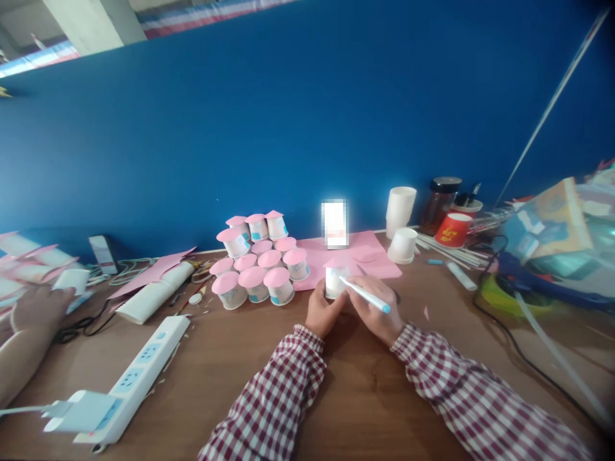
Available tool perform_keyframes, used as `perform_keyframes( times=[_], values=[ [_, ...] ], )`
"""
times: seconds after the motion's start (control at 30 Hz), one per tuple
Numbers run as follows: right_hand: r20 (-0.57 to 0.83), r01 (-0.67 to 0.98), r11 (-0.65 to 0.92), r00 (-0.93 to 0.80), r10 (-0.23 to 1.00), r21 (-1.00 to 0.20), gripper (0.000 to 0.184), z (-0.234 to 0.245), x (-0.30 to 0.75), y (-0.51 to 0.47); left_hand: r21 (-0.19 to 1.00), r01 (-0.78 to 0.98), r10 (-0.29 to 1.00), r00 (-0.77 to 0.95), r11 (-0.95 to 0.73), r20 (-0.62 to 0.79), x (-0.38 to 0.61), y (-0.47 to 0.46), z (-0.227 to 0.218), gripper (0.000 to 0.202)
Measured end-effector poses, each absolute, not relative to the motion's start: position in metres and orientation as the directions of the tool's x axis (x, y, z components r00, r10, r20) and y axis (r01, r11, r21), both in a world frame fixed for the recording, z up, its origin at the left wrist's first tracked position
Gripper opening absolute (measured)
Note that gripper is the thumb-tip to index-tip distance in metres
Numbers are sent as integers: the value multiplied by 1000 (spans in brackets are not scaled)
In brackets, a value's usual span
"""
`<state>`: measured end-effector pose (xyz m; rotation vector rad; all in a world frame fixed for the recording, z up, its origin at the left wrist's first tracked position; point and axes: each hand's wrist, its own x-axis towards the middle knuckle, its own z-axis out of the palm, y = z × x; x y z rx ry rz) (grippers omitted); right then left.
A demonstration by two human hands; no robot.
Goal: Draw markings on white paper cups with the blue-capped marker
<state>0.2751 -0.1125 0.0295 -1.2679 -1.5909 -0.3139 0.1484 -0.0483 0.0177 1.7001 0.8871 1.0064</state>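
My left hand is closed round the side of a small white paper cup with a pink paper top, held over the brown table. My right hand grips a white pen with a blue cap, its tip touching the cup. Both sleeves are red-and-white checked. Just left of the cup stands a pile of several pink-topped cups, stacked in tiers. A pink paper sheet lies behind the cup.
A white power strip lies at front left. Another person's hand rests at the far left on a white cup. White cups, a red cup, a dark jar and cables stand at right. A blue wall rises behind.
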Motion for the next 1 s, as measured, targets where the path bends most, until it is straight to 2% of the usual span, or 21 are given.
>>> perform_keyframes(
  times=[1.0],
  values=[
    [814, 829, 410, 90, 573, -380, 15, 31, 274, -112, 945, 115, 881, 410, -307, 236, 149, -50, 18, 40]
  ],
)
